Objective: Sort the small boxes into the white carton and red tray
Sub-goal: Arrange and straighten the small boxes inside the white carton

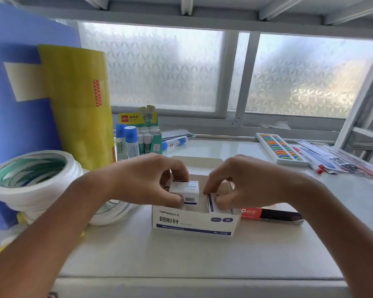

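Note:
A white carton (194, 222) with blue print stands open in the middle of the shelf, its lid flap folded back. My left hand (144, 179) pinches a small white box (184, 189) with a barcode, held just above the carton's left half. My right hand (243, 186) reaches into the carton's right half, with its fingers closed on another small box (210, 204) that stands on edge inside. A red tray (271, 215) lies flat just right of the carton, partly hidden behind my right wrist.
Stacked white tape rolls (30, 179) and yellow and blue paper rolls (78, 104) crowd the left. Glue sticks in a green display box (149, 136) stand behind. An abacus (278, 148), pens and rulers lie at the back right. The shelf's front edge is close.

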